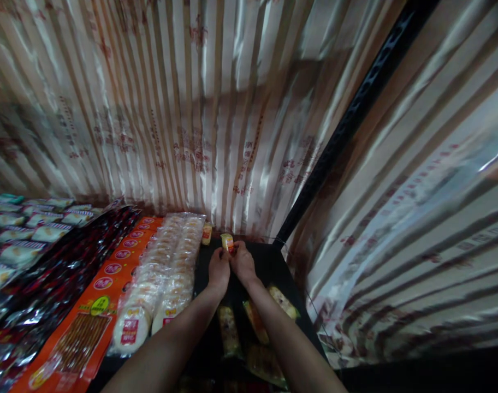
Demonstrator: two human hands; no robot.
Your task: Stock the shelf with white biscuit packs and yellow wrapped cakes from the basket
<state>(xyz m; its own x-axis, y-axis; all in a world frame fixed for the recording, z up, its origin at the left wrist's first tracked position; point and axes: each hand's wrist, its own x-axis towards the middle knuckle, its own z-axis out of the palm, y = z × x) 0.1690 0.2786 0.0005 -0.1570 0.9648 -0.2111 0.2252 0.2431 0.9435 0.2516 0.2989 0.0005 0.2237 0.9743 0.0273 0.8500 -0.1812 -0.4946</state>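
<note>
Both my hands reach to the far end of a dark shelf (273,267). My left hand (218,271) and my right hand (242,263) meet side by side, fingers closed on one small yellow and red snack packet (227,242) held upright between them. A second small packet (207,233) stands just to the left, against the striped wall. Under my forearms lie several clear packets of golden food (229,329).
Left of my hands run rows of clear packets of round white cakes (167,278), then orange packets (105,295), dark red packets (48,284) and pale packets (19,234). Shiny striped printed sheeting (200,109) forms the back and right walls, with a black upright post (347,120).
</note>
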